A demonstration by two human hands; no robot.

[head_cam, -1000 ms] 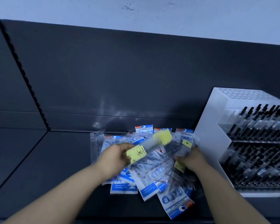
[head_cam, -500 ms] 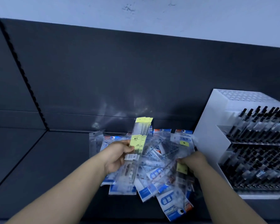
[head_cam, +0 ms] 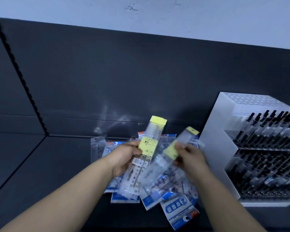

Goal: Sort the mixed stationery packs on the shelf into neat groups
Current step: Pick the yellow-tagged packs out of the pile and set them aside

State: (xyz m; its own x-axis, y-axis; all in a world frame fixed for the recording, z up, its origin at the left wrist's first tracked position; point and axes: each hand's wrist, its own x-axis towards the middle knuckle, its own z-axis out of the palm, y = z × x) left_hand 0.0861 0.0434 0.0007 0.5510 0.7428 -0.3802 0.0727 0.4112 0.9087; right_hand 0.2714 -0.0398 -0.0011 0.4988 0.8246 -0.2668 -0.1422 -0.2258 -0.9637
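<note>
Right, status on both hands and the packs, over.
Left hand grips upright yellow-label ruler pack. Right hand holds second yellow-label pack, tilted, blurred. Blue-and-white packs heaped beneath, unsorted. Pen rack at right.

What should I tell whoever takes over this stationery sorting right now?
Left hand: grips an upright ruler pack, yellow labels.
Right hand: holds a tilted ruler pack of the same kind, blurred.
Pile of blue-and-white packs lies jumbled on the dark shelf, beside the white pen rack.
Done: no neat group visible yet.
Left: set the ruler packs down together, then sort the pile.

Left hand (head_cam: 124, 156), right hand (head_cam: 190, 159): both in curled grip
</note>
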